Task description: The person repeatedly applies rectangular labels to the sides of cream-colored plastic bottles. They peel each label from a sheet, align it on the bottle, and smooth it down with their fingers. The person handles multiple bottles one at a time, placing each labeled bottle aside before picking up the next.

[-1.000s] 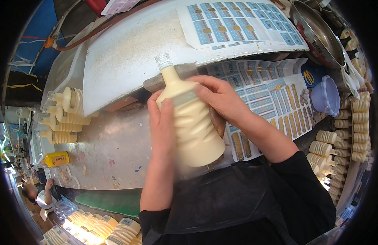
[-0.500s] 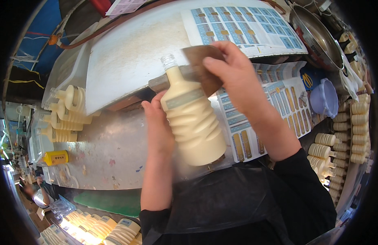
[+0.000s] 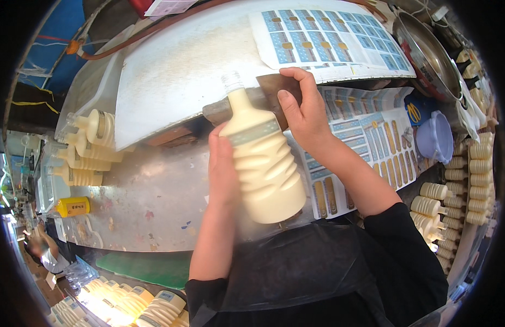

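Table (image 3: 154,207) flanks the bottle (image 3: 269,182); left grip (image 3: 222,166) touches it, closure unclear; right grip (image 3: 304,111) pinches a scraper (image 3: 277,87) alongside. Label (image 3: 255,131) smoothing seems underway, needing flat strokes next.

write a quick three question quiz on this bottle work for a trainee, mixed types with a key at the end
1. True or false: the right hand holds a flat brown piece between thumb and fingers.

2. What is the left hand against?
A) the purple bucket
B) the cream bottle
C) the frying pan

3. Fill in the colour: the small container near the left end of the table is ____.

Key: 1 True; 2 B; 3 yellow.
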A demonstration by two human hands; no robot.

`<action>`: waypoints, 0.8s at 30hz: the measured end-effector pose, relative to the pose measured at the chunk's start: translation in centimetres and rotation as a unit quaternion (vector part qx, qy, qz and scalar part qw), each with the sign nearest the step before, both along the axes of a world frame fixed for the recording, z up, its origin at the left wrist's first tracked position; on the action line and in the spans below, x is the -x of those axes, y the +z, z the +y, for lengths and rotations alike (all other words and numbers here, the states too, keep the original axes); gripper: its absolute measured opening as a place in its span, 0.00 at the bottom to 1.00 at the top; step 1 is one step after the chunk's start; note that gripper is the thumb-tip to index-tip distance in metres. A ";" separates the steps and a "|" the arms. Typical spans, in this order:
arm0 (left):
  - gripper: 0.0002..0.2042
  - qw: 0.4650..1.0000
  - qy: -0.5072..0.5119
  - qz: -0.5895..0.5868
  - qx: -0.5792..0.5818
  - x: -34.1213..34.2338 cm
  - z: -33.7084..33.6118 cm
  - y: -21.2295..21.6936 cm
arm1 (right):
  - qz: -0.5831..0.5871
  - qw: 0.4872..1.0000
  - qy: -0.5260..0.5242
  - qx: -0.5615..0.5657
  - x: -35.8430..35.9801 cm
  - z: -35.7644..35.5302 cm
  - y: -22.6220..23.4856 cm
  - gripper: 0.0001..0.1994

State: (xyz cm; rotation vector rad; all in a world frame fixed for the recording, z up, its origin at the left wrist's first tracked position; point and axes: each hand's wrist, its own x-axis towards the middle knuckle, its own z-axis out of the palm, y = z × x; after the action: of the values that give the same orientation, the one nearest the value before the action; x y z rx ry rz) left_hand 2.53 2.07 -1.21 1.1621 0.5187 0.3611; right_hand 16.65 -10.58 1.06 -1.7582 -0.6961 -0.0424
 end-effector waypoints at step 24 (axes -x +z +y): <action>0.25 0.982 0.032 -0.033 0.182 0.0 -2.0 3.5 | -0.129 0.972 0.051 0.187 3.4 3.7 6.2 0.17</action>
State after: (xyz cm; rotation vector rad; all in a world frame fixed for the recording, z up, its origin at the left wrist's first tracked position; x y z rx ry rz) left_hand 2.56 0.11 2.34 0.7792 0.5384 0.3425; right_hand 13.25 -6.88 7.28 -2.0963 -1.0361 -0.0749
